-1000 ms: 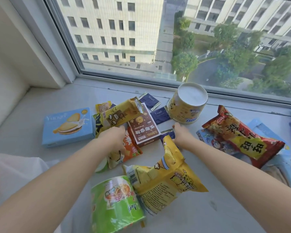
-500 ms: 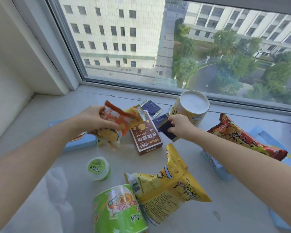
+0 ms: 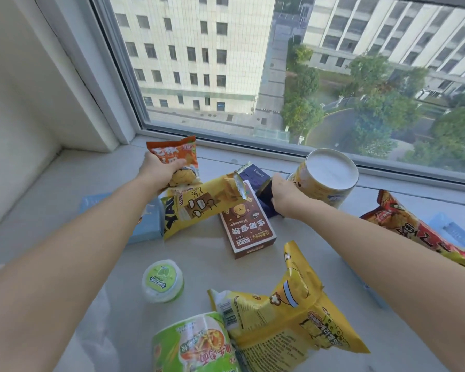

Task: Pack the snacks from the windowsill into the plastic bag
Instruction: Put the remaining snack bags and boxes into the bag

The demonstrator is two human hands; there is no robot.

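My left hand (image 3: 159,173) grips an orange snack packet (image 3: 173,154), lifted above the windowsill near the back left. My right hand (image 3: 282,196) holds a small dark blue sachet (image 3: 265,193) beside the yellow tub (image 3: 325,178). Between the hands lie a yellow snack bag (image 3: 199,206) and a brown box (image 3: 249,228). Closer to me are a round green mint tin (image 3: 163,280), a green cup (image 3: 196,345) and a large yellow bag (image 3: 293,318). The white plastic bag (image 3: 97,342) shows only faintly at the bottom left.
A light blue box (image 3: 148,224) lies under my left forearm. A red and yellow chip bag (image 3: 419,232) and another blue box (image 3: 451,232) lie on the right. The window frame (image 3: 113,84) bounds the sill at the back.
My left hand has lifted the orange packet off the pile and raised it toward the back left, uncovering the green mint tin. My right hand picked up the dark blue sachet.
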